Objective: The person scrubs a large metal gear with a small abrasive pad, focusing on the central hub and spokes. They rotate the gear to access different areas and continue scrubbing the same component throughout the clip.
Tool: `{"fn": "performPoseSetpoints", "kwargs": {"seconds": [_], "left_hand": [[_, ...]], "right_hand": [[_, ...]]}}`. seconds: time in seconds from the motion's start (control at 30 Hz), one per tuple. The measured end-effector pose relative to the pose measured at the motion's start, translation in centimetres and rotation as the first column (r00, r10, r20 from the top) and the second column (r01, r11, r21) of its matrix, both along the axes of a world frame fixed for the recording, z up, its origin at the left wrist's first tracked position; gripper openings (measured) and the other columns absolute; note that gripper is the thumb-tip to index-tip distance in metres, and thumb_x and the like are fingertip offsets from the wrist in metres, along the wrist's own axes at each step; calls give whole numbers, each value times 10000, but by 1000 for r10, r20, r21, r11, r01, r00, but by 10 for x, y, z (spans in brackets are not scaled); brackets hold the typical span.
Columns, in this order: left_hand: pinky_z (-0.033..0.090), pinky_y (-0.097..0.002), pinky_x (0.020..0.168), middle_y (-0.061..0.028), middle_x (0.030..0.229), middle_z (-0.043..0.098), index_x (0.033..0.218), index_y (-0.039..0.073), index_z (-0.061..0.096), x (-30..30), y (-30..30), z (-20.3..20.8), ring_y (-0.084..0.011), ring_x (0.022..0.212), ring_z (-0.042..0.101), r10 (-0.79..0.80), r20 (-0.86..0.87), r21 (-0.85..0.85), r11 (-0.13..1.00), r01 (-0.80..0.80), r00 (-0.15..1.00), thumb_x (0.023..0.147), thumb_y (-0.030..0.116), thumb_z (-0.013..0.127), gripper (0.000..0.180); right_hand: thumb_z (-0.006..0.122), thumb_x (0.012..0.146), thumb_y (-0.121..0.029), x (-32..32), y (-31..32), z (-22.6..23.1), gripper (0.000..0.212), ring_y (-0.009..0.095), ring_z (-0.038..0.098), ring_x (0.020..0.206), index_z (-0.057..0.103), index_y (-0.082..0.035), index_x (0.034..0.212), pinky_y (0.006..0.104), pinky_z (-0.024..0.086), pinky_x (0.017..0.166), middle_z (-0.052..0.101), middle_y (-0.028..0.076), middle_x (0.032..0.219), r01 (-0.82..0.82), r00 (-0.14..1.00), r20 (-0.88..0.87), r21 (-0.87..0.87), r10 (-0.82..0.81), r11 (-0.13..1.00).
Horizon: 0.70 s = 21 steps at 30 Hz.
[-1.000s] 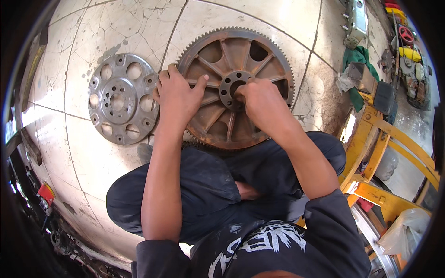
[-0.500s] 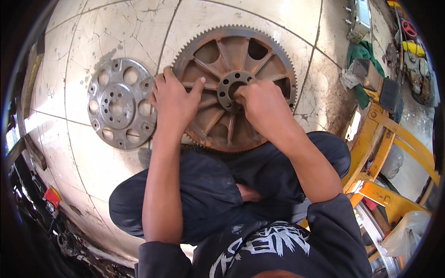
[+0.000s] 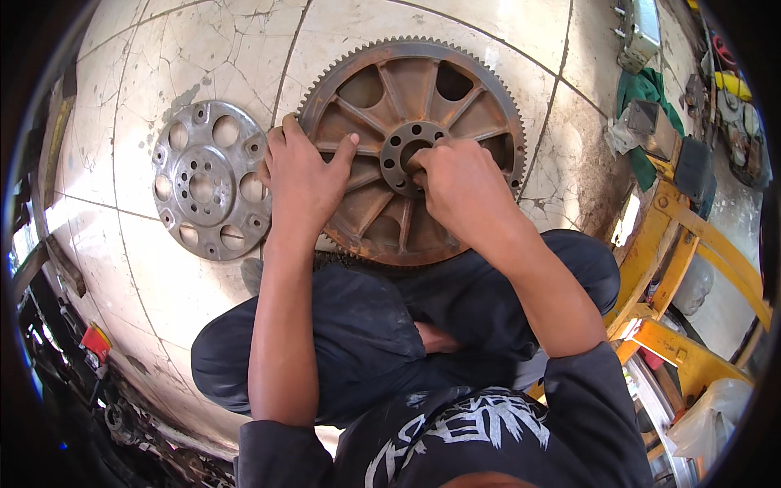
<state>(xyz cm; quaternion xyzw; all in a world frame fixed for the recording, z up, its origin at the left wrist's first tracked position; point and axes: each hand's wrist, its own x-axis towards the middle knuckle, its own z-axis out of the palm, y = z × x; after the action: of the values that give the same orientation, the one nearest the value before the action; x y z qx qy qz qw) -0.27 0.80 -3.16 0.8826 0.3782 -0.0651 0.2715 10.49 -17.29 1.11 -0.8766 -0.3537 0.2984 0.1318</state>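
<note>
A large rust-brown flywheel (image 3: 374,207) with a toothed outer ring and spokes lies in front of my crossed legs. My left hand (image 3: 305,175) grips its left rim, fingers curled over the teeth and thumb stretched across the face. At the dark round hub (image 3: 394,167), ringed with bolt holes, my right hand (image 3: 464,183) is closed in a pinch by the centre bore. Whatever its fingers hold, if anything, is hidden. Left of the flywheel, close to my left fingers, a thinner silver metal disc (image 3: 213,167) with round holes lies flat on the floor.
Cracked cream tiles (image 3: 220,41) form the floor. On the right stands a yellow metal frame (image 3: 651,252), with a green cloth (image 3: 643,85) and a dark box (image 3: 690,167) beyond it. Dark metal parts and a red item (image 3: 95,342) line the left edge.
The view has shifted slightly, and the flywheel's far rim sits a little higher in it. Both hands keep nearly the same places on the flywheel.
</note>
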Motion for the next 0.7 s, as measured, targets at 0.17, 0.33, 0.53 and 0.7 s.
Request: {"fn": "performPoseSetpoints", "kwargs": {"seconds": [0.17,0.33,0.53,0.7], "left_hand": [[330,-637,1172,-359,1398,532,1479,-107,441,6,0,7,-547,1358,498,5,-51,-56,998,-8,999,916,490,787,891],[330,-639,1169,-359,1403,524,1463,-102,448,2,1,-1,-548,1355,496,-1,9,-23,1000,1,1000,913,473,797,869],[330,-643,1167,-352,1398,521,1448,-97,450,2,-1,0,-553,1348,495,2,16,-9,1000,-2,1000,910,460,802,851],[329,-641,1170,-355,1401,514,1455,-97,442,4,0,4,-554,1347,495,4,-35,-30,1000,-5,999,911,462,802,859]], "right_hand": [[717,864,-46,7,-2,-5,163,476,706,890,797,9,996,531,564,840,721,290,890,-51,995,-90,21,52,999],[693,863,-18,4,-5,-11,183,471,701,863,800,21,1006,531,557,815,703,293,839,-20,997,-71,134,30,991],[688,876,-23,-6,-7,-7,191,463,707,868,809,-3,1023,530,560,811,714,286,865,39,999,-41,158,-33,987],[693,891,-33,1,-6,1,194,457,718,877,814,-10,1041,519,566,817,729,282,892,73,993,-102,137,-59,988]]}}
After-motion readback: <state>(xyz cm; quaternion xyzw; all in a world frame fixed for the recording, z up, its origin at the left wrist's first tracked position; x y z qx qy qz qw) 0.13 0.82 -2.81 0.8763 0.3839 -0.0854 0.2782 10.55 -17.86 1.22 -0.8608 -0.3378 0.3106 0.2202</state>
